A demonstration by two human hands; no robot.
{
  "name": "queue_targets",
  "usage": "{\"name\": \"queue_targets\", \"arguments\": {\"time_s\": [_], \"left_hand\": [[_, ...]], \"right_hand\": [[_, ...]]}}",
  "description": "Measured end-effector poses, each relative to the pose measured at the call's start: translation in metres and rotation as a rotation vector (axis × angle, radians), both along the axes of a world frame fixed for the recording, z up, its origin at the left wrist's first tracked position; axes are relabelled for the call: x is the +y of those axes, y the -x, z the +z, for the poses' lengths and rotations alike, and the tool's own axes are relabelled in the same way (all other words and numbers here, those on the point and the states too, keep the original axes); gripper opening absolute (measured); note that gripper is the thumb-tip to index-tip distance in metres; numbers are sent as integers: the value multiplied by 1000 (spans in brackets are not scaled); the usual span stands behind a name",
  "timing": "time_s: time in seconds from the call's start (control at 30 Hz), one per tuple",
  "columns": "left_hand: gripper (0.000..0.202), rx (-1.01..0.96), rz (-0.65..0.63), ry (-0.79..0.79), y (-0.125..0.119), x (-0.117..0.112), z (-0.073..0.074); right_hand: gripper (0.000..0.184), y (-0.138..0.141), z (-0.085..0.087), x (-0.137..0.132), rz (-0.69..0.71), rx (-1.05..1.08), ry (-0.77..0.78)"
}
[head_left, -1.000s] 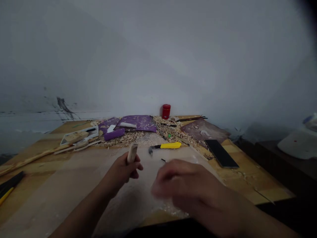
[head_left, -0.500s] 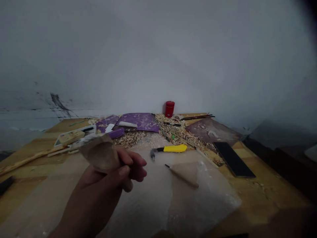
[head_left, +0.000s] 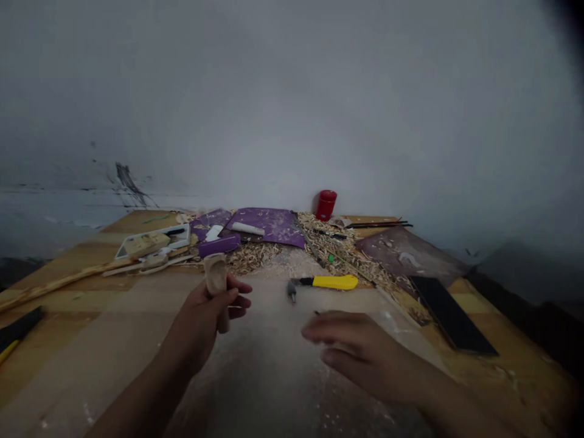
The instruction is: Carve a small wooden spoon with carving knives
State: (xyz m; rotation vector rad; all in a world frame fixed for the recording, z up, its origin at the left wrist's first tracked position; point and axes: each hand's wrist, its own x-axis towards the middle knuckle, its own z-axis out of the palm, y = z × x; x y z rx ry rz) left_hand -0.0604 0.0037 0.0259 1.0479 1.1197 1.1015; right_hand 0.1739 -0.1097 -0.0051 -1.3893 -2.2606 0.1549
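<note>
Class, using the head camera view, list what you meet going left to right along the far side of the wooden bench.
white tray of wood pieces → purple sheet → red cylindrical tin → mottled brown sheet

Left hand [head_left: 201, 310] grips a carved wooden spoon blank [head_left: 216, 283], bowl upward, its handle below the fist. Empty, open right hand [head_left: 360, 353] hovers over the bench [head_left: 91, 340], near a yellow utility knife [head_left: 329, 282]; wood shavings [head_left: 255, 258] and a purple mat [head_left: 267, 226] lie beyond.
</note>
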Motion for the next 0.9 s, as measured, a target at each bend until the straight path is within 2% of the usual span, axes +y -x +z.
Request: {"name": "queue_targets", "arguments": {"time_s": [0.03,0.1,0.17,0.27,0.37,0.43,0.63,0.7,0.73,0.8,0.9], "left_hand": [[11,71,-9,2,3,4,-5],[13,200,-34,4,9,10,-16],[15,256,-66,20,12,17,-28],[16,226,-46,92,14,29,-43],[16,193,-23,140,16,39,-53],[17,186,-38,148,16,42,-55],[20,199,-25,113,18,41,-53],[21,182,9,75,19,39,-51],[21,163,31,58,20,39,-50],[22,105,82,37,23,39,-49],[22,46,178,48,25,40,-49]], "right_hand": [[29,0,6,24,126,-137,103],[36,4,6,68,81,-183,122],[38,12,-4,101,17,-214,135],[29,29,-20,130,-38,-264,168],[26,34,-25,143,-59,-286,208],[26,20,-22,148,-92,-274,221],[27,-77,-2,134,-263,-181,277],[27,-92,2,125,-265,-124,307],[27,-91,3,119,-254,-84,320],[29,-72,5,107,-199,13,357],[29,-16,2,86,38,146,522]]}}
